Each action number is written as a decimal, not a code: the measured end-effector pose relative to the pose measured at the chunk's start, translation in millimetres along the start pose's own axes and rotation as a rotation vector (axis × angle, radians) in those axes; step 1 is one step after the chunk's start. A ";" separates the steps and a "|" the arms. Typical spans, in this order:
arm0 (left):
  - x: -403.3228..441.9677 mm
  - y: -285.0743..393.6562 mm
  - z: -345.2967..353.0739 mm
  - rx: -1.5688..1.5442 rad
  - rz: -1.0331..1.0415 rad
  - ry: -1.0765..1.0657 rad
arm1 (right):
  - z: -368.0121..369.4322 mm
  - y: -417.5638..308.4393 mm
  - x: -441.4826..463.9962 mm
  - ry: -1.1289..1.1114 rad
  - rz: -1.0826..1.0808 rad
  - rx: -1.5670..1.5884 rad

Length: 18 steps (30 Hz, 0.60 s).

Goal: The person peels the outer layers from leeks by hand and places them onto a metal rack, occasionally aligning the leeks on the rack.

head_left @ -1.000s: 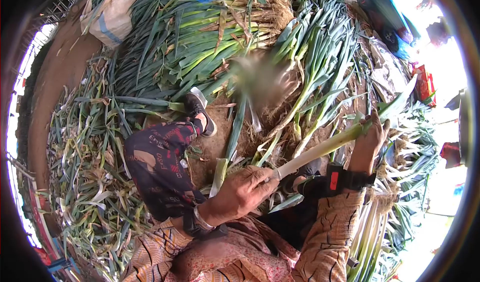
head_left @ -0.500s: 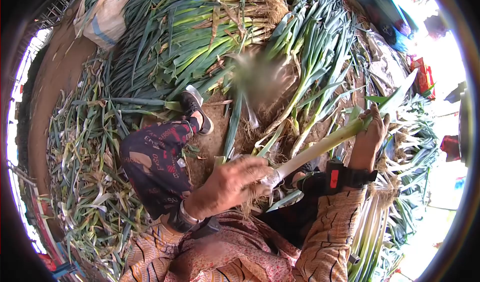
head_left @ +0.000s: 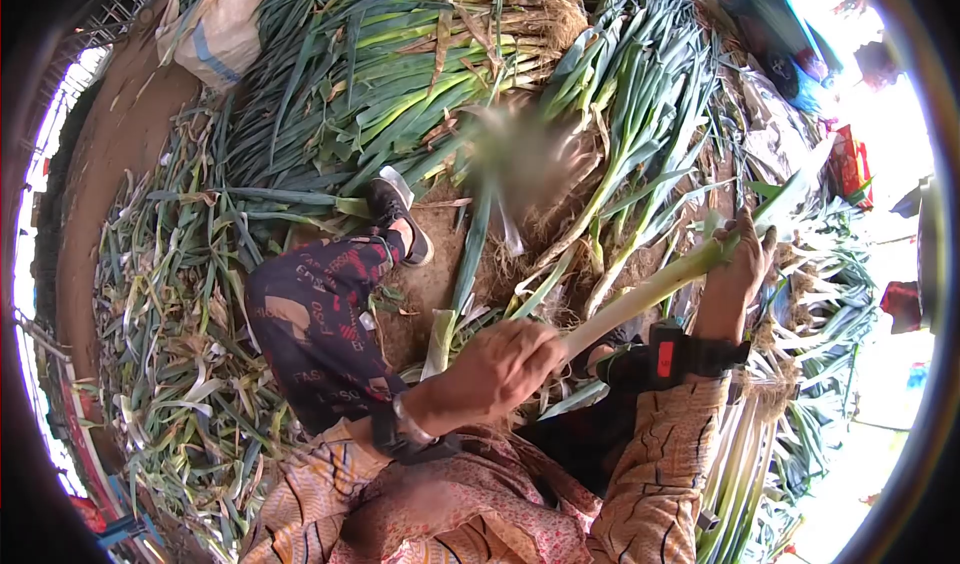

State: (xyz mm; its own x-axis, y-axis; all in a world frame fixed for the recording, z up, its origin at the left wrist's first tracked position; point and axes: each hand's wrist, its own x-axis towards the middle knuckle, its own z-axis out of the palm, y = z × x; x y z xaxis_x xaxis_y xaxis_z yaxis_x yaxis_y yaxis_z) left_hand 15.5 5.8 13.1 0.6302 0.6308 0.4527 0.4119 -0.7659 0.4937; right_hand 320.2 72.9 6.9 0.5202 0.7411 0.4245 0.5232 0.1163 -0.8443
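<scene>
A single leek (head_left: 645, 299) slants across the middle of the head view, its pale root end low and its green leaves up to the right. My right hand (head_left: 740, 264) is wrapped round it where the white shaft turns green. At the lower end, my left hand (head_left: 500, 369) is closed over the root end, hiding the roots. A strapped device (head_left: 668, 356) sits on my right wrist. Between my left hand and my leg, a cut leek stalk (head_left: 438, 344) lies on the ground.
A big heap of leeks (head_left: 370, 94) is spread ahead, with loose leeks (head_left: 640, 114) beside it. Leaf trimmings (head_left: 180, 364) cover the ground at left. Trimmed leeks (head_left: 745, 454) lie in a pile at right. A white sack (head_left: 215, 34) stands at the upper left.
My left hand has moved slightly right and up along the leek and now closes tighter over its root end. My right hand keeps its hold almost in place.
</scene>
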 end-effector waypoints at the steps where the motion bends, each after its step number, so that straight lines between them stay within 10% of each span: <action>1: 8.1 0.1 -3.3 0.029 0.005 -0.066 | -0.5 1.2 1.1 -0.007 -0.013 0.012; 9: 3.2 -1.3 -9.8 -0.618 -0.250 0.230 | -8.1 5.2 3.1 0.007 -0.314 -0.323; 12: 3.5 2.6 -12.5 -0.763 -0.315 0.055 | 0.8 -10.7 7.6 0.128 0.215 0.309; 18: 6.7 0.1 -20.8 -0.487 -0.247 -0.152 | 3.7 -13.2 8.0 0.187 0.302 0.466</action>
State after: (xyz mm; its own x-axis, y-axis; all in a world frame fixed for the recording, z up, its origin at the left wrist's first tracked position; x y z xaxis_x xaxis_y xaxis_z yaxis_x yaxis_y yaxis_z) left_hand 6.1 12.5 31.6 0.6562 0.7312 0.1862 0.2303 -0.4291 0.8734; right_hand 314.9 79.7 20.3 0.7324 0.6623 0.1577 0.0035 0.2280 -0.9737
